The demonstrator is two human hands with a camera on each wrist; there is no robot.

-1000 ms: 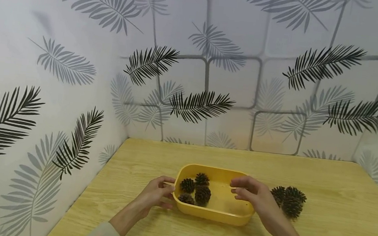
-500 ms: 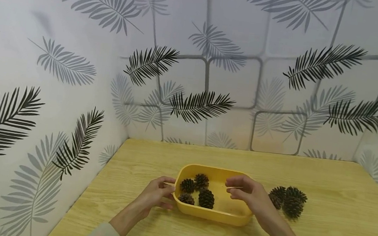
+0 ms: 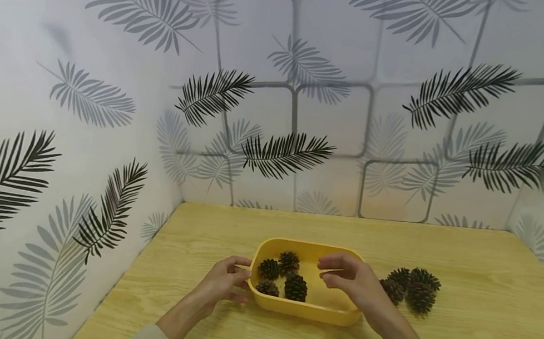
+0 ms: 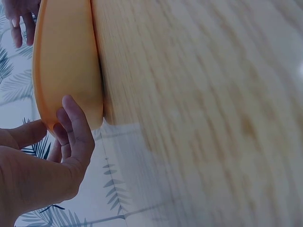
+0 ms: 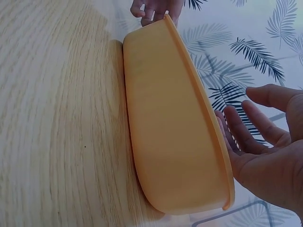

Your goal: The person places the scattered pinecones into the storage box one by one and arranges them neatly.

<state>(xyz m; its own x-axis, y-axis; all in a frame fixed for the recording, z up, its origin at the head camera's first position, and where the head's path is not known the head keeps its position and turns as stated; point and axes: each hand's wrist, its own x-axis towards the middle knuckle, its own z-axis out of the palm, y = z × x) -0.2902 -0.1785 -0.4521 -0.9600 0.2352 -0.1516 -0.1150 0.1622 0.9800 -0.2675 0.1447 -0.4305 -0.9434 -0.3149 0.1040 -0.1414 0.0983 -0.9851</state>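
A shallow yellow plastic tub [image 3: 306, 310] sits on the table with several brown pine cones [image 3: 296, 288] in its left half. At its left end, my left hand [image 3: 221, 281] holds the tub, thumb at the rim and fingers along the outer wall. In the left wrist view, this left hand [image 4: 52, 161] meets the tub's end wall [image 4: 71, 61]. My right hand [image 3: 356, 285] hovers over the tub's right half, fingers loosely bent and apart with nothing between them. The right wrist view shows the right hand [image 5: 270, 137] beyond the tub's rim [image 5: 208, 109].
Outside the tub, several more pine cones [image 3: 421, 295] lie in a cluster to its right, behind the right forearm. The wood-grain table [image 3: 225, 226] meets leaf-patterned walls [image 3: 330, 187] at the back and left.
My right hand has shifted slightly left over the tub. The front pine cone in the tub has moved a little right and forward. The left hand keeps its place.
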